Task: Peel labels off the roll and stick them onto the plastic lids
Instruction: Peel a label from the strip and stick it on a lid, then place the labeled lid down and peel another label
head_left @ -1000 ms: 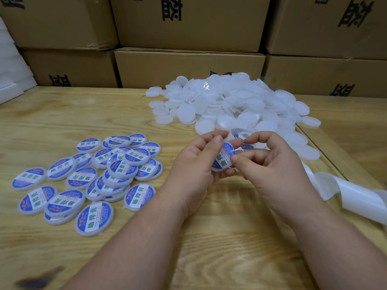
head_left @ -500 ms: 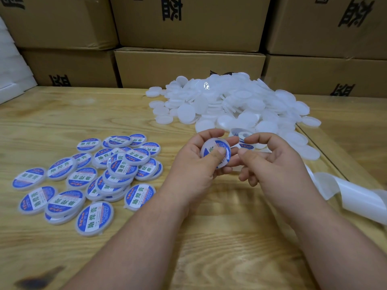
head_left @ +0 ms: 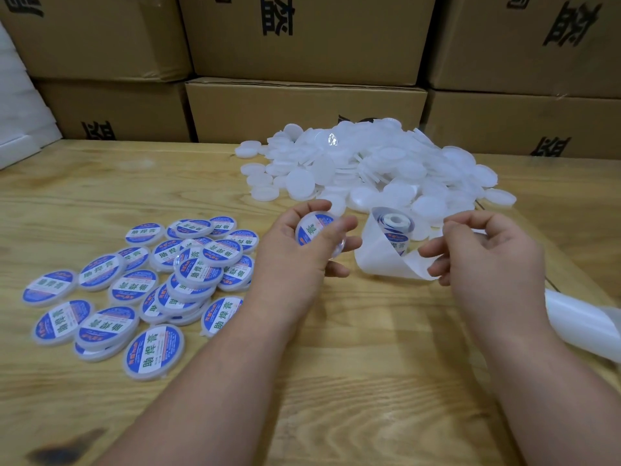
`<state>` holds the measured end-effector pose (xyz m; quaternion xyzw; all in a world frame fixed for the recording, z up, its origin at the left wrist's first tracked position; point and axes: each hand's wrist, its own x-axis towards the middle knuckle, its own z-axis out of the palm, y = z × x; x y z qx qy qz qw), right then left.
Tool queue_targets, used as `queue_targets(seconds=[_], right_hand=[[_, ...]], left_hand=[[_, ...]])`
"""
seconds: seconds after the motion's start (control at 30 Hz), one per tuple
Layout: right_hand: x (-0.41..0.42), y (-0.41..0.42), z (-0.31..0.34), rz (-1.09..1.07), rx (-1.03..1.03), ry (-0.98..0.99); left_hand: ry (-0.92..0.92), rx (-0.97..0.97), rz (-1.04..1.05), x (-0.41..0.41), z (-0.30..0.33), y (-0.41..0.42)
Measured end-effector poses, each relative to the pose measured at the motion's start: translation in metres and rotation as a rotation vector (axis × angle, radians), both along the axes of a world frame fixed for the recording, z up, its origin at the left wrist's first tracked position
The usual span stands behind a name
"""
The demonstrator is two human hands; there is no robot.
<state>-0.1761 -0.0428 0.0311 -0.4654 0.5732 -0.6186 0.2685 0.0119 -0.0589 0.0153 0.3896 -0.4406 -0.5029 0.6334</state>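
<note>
Left fingers (head_left: 339,227) grasp one labelled lid (head_left: 314,227); right fingers (head_left: 433,252) pinch one backing strip (head_left: 386,260).

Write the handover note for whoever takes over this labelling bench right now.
Left hand holds a freshly labelled lid, not yet put down.
Right hand pinches the backing strip coming off the label roll, which sits on the table in front of the blank lids.
Done: a batch of labelled lids lies spread to the left.
Left: a big heap of unlabelled white lids behind the roll.
Likely next: drop the held lid with the finished ones, take a blank, peel another label.
</note>
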Motion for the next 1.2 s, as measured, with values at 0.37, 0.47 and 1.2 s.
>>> queue_targets(seconds=[0.37,0.47,1.2], right_hand=[[0.007,-0.009,-0.022,0.081,0.041,0.406],[0.008,-0.011,-0.026,0.142,0.108,0.478],[-0.002,-0.002,-0.014,0.367,0.191,0.646]], left_hand=[[-0.6,0.03,0.564,0.062,0.008,-0.004],[-0.685,0.104,0.604,0.07,0.009,-0.002],[-1.071,-0.309,0.166,-0.013,-0.018,0.008]])
